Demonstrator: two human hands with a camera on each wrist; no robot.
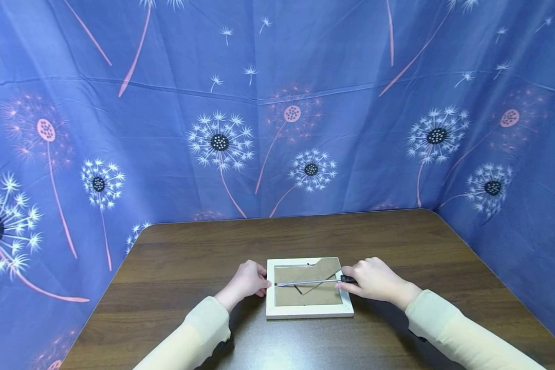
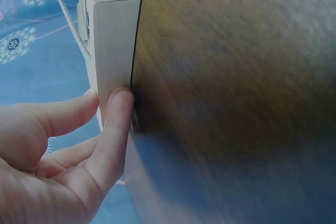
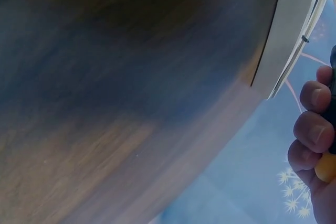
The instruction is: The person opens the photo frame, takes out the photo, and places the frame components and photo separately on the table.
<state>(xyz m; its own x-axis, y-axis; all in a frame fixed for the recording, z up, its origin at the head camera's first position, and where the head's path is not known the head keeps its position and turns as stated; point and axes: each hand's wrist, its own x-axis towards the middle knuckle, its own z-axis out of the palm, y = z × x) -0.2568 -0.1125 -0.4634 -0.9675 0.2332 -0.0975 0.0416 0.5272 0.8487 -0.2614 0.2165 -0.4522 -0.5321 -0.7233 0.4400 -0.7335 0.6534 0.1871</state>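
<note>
A white picture frame (image 1: pixel 309 311) lies back side up on the table, its brown backing board (image 1: pixel 287 298) showing. A thin stand leg (image 1: pixel 298 290) rests at an angle across the board. My left hand (image 1: pixel 247 281) holds the frame's left side, thumb at the upper edge and fingers against the outer side. In my right hand (image 1: pixel 374 280) is a screwdriver (image 1: pixel 310 282), gripped by its black and yellow handle (image 3: pixel 326 166). Its metal shaft reaches left across the board, the tip close to a small dark tab (image 1: pixel 276 284) at the left inner edge.
The brown wooden table (image 1: pixel 189 252) extends around the frame on all sides. Behind it and along its sides hangs a blue cloth (image 1: pixel 361 133) printed with dandelions.
</note>
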